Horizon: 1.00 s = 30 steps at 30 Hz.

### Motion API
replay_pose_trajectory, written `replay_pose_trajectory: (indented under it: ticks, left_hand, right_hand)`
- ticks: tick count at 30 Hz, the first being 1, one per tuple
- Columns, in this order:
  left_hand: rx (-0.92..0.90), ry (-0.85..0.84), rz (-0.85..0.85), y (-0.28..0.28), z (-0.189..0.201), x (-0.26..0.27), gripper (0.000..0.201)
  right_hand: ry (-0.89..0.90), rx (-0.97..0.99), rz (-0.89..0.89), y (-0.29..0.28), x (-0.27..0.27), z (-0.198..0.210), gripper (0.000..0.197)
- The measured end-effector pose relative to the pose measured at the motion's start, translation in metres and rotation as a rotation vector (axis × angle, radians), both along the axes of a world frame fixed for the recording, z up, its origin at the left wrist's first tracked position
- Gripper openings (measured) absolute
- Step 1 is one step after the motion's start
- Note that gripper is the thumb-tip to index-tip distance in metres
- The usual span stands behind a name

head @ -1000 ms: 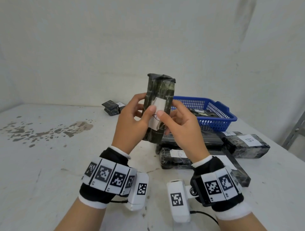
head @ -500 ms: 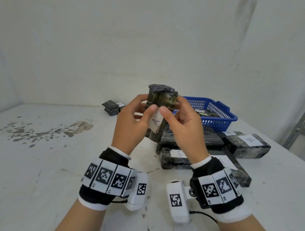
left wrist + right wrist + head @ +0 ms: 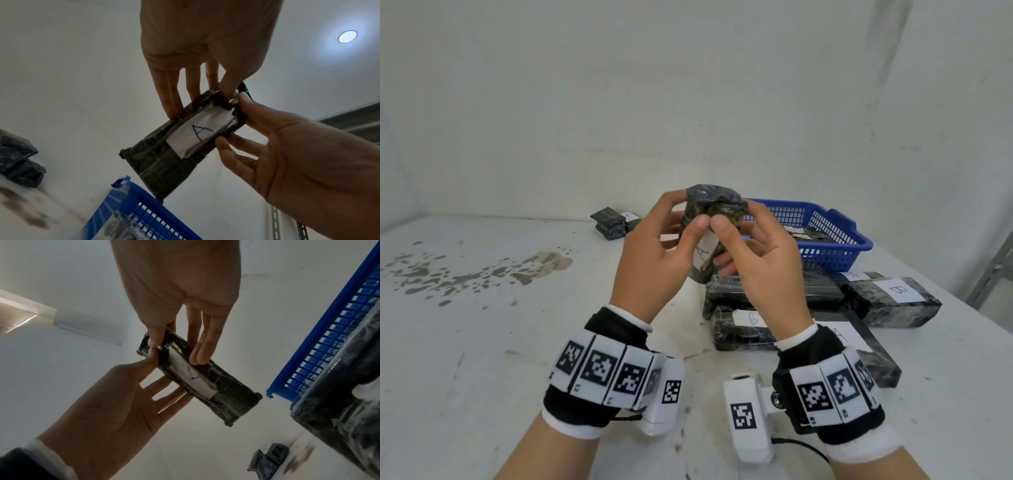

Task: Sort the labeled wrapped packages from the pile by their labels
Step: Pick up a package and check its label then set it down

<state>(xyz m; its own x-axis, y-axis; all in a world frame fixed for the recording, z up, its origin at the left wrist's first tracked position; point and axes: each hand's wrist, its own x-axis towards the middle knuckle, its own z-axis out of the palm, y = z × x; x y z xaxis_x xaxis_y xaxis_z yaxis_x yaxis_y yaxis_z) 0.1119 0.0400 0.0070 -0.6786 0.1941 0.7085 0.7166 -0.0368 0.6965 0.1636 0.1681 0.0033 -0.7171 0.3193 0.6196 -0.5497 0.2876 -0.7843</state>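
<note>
Head view: the held package (image 3: 714,233), upright a second ago, now tips toward the viewer just left of the blue basket (image 3: 825,233), so its label reads A. Left hand (image 3: 654,260) and right hand (image 3: 756,263) pinch its top end.

Left wrist view: open air surrounds it above the basket's rim.

Right wrist view: thumbs nearly meet.

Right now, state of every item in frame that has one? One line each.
held package: lifted off table, tilted, label A facing the person
left hand: pinches held package
right hand: pinches held package
blue basket: on table, holds wrapped packages
pile: lying flat, A and B labels up
far package: lying by wall
</note>
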Motion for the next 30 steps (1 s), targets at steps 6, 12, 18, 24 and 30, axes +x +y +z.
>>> replay_pose_trajectory:
  ticks: [6,12,18,24,30]
  left_hand:
    - [0.024,0.016,-0.03,0.0,-0.001,-0.002,0.02]
    - [0.039,-0.003,-0.055,-0.001,0.001,0.001,0.029]
    - [0.088,-0.001,-0.104,0.001,0.002,0.005,0.038]
    - [0.132,-0.016,-0.156,0.001,0.003,0.008,0.026]
    - [0.008,0.011,-0.147,0.003,0.002,0.009,0.045]
  right_hand:
    - [-0.006,-0.059,0.029,-0.003,0.001,0.002,0.039]
    - [-0.033,-0.084,0.045,-0.003,0.004,0.005,0.045]
    - [-0.029,-0.16,0.088,-0.002,0.004,0.008,0.032]
    - [-0.013,-0.137,0.091,-0.002,0.006,0.008,0.032]
    - [-0.029,-0.103,0.081,-0.001,0.007,0.01,0.024]
